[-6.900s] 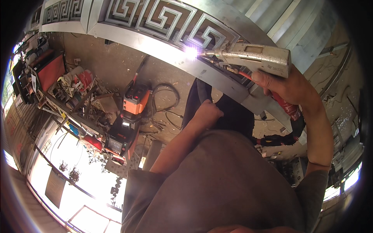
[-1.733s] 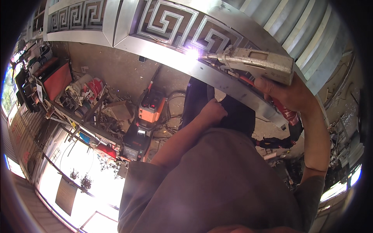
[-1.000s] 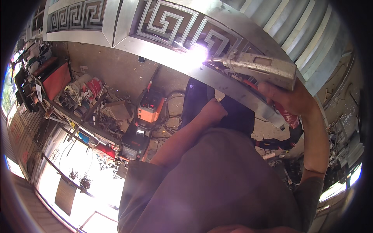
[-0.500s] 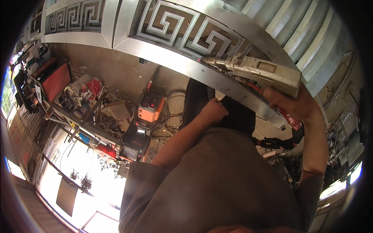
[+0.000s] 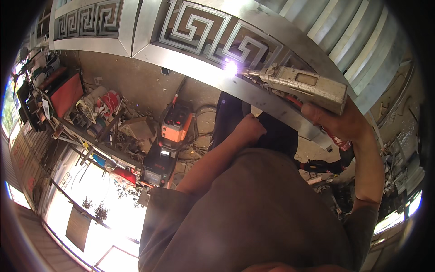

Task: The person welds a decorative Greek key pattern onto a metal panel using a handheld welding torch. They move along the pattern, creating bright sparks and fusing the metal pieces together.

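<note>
Currently, right hand [image 5: 340, 121]: wrapped round welding gun [image 5: 308, 86]
Left hand [image 5: 250, 130]: by dark trousers [image 5: 228, 111], can't tell if gripping anything
Welding gun: over metal frame [image 5: 195, 63], nozzle at bright spark [image 5: 231, 68]
Orange machine [image 5: 175, 131]: left of trousers

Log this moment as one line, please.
right hand: gripping welding torch | bright glow: at torch tip, metal frame | left hand: over dark trousers

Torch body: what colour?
Scuffed grey-beige torch body, showing best in the head view, the only one.
</note>
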Motion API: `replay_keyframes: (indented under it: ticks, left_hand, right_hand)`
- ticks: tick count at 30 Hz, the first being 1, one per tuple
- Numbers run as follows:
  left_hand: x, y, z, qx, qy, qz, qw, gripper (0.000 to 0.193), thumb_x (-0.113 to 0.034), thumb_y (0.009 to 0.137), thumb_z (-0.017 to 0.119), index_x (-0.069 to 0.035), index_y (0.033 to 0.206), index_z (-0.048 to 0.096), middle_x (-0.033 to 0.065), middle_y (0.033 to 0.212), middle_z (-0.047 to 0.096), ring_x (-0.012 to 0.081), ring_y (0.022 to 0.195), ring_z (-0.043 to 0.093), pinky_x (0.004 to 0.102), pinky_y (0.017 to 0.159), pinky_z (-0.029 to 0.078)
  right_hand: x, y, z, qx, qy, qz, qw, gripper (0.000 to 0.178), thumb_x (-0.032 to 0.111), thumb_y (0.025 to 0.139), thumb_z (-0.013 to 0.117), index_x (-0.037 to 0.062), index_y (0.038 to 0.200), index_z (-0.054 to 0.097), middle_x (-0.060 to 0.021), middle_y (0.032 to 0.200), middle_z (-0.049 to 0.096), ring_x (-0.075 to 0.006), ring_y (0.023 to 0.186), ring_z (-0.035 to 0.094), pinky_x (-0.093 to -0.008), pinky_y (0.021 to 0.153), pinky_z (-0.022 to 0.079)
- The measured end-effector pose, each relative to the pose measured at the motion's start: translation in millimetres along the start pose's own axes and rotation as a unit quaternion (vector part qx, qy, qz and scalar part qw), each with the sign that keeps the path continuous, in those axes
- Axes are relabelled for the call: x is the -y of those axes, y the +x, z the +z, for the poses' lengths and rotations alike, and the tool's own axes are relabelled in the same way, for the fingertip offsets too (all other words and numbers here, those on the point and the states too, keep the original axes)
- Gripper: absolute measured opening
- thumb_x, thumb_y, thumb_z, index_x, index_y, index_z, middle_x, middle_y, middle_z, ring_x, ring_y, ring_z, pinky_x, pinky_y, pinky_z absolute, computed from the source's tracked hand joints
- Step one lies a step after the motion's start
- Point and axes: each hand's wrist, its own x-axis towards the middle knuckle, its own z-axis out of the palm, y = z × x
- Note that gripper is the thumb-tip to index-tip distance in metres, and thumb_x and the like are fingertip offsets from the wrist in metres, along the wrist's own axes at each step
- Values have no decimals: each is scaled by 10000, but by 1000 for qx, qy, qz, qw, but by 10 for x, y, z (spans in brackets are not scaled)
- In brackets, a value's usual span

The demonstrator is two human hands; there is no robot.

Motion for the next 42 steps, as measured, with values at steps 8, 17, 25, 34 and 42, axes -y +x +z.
replay_keyframes:
  ticks: [8, 17, 25, 34, 42]
  left_hand:
    - [-14, 21, 25, -26, -22, -5, 999, 144, -195, 803, 710, -200, 927, 783, 40, 911, 768, 255, 999, 736, 431, 970, 499]
    - [-25, 1, 53, -20, -25, -7, 999, 157, -183, 801, 707, -204, 937, 783, 37, 907, 762, 251, 986, 725, 420, 977, 490]
    - [-33, -1, 29, -14, -22, -7, 1000, 167, -179, 812, 697, -210, 949, 788, 32, 911, 763, 250, 987, 723, 413, 977, 484]
    - [-8, 1, 30, 7, -18, -9, 1000, 157, -183, 812, 698, -212, 940, 785, 33, 920, 766, 256, 998, 726, 423, 988, 490]
    - [-12, -7, 39, -2, -12, -14, 1000, 128, -179, 822, 693, -213, 912, 777, 24, 899, 759, 240, 991, 731, 416, 975, 495]
  right_hand:
    - [37, -169, -140, -36, 27, 75, 996, 626, 345, 950, 865, 35, 1443, 637, -28, 1130, 757, -121, 971, 702, -302, 783, 596]
    - [75, 11, -48, -14, 22, 48, 998, 618, 374, 968, 849, 39, 1439, 632, -42, 1200, 781, -111, 959, 696, -286, 766, 570]
    - [67, 42, -20, -18, 2, 71, 997, 629, 393, 958, 859, 28, 1420, 639, -40, 1212, 789, -125, 1019, 705, -291, 798, 572]
    - [47, 56, -2, -3, 21, 27, 999, 583, 366, 970, 851, 42, 1418, 664, -39, 1210, 789, -117, 1047, 707, -284, 811, 577]
    - [116, 51, 38, -8, 4, 48, 999, 571, 359, 973, 848, 54, 1421, 671, -21, 1202, 792, -110, 1034, 708, -281, 800, 582]
